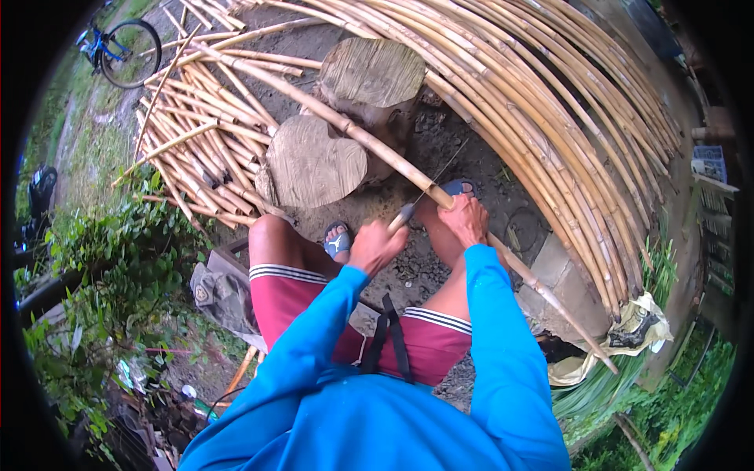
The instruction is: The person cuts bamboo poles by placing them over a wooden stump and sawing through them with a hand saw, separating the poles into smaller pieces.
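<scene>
- Blue top (385, 420) fills the near edge, its sleeves running out to both hands above the maroon shorts (290, 314).
- Left hand (377, 247) is curled in a fist round the handle (401, 217) of a thin-bladed tool; its blade (451, 163) crosses the bamboo pole (373, 146).
- Right hand (465, 220) is wrapped firmly round that pole, just beside the crossing.
- The pole slants from the upper left, past the front stump (318, 161) and rear stump (371, 74), down to the lower right.
- Long poles (542, 133) fan out on the right; short canes (208, 118) lie heaped on the left.
- Step in hand, I judge: cutting or trimming the pole; whether the blade bites is unclear.
- Next move calls for a steady right grip, with the fingers kept clear of the edge.
</scene>
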The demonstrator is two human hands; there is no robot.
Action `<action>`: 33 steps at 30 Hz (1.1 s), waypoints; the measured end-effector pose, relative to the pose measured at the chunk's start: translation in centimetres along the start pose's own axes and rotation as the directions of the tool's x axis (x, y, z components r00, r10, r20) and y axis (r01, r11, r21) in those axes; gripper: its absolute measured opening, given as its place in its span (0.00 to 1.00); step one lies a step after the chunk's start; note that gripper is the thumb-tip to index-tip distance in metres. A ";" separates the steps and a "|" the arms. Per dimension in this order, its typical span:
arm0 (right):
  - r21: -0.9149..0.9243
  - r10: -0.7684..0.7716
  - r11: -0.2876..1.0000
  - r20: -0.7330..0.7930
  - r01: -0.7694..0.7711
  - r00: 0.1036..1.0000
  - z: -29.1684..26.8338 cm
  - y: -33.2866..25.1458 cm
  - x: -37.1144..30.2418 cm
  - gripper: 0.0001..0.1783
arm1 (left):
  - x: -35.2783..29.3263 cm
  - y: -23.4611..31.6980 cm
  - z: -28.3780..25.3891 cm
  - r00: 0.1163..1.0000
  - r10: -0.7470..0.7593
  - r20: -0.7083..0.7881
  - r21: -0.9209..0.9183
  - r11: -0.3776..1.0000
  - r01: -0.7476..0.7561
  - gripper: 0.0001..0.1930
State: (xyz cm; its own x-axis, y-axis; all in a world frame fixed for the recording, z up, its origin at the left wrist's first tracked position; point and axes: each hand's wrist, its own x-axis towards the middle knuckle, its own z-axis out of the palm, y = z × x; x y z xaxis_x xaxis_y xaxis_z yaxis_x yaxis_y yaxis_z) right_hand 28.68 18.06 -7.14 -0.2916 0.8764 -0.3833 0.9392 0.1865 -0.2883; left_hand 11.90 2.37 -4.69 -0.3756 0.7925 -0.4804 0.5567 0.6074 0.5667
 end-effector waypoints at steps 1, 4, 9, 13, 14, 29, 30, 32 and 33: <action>0.017 0.014 1.000 -0.032 -0.014 0.999 0.5 0.1 0.0 0.19 | -2.2 -2.4 -0.3 1.000 0.021 0.023 -0.042 0.999 -0.020 0.21; -0.046 0.026 0.999 -0.001 -0.026 1.000 0.3 0.6 0.1 0.19 | -4.8 -3.5 -0.6 0.997 0.077 0.022 -0.127 0.989 -0.074 0.20; 0.045 -0.045 0.998 -0.005 0.045 0.999 0.0 -0.6 0.2 0.18 | 1.2 0.2 0.2 0.995 0.062 -0.076 -0.010 0.998 -0.063 0.21; -0.009 -0.007 1.000 -0.051 0.007 0.999 0.8 0.5 0.1 0.19 | -4.6 -4.3 -0.5 0.994 0.106 -0.001 -0.077 0.991 -0.105 0.21; 0.000 -0.009 1.000 -0.052 0.009 0.999 0.6 0.0 0.0 0.19 | -6.3 -6.3 -0.5 0.996 0.084 -0.012 -0.088 0.992 -0.085 0.23; 0.002 0.022 1.000 -0.031 -0.022 0.999 0.8 0.3 0.5 0.19 | -0.6 0.3 -0.7 0.998 -0.030 0.047 -0.079 0.996 0.034 0.26; 0.043 0.014 0.999 -0.016 -0.013 1.000 0.4 -0.6 0.6 0.19 | 0.3 -0.6 -0.7 0.999 -0.032 0.041 -0.072 0.997 0.035 0.26; 0.086 -0.016 0.996 0.003 0.015 1.000 0.4 -1.8 0.6 0.19 | 1.6 -2.4 0.4 0.966 0.233 -0.109 0.063 0.972 -0.227 0.27; 0.034 0.042 0.999 0.002 -0.042 0.999 1.2 1.4 0.4 0.19 | -0.3 0.2 -0.1 0.993 -0.039 0.113 -0.095 0.994 0.050 0.25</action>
State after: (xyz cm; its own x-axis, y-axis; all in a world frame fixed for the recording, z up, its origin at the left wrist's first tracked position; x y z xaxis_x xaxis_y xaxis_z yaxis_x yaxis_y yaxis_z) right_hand 29.67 18.18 -8.77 -0.2526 0.8825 -0.3967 0.9438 0.1344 -0.3019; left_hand 12.04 2.28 -4.37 -0.3105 0.7571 -0.5748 0.4649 0.6484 0.6029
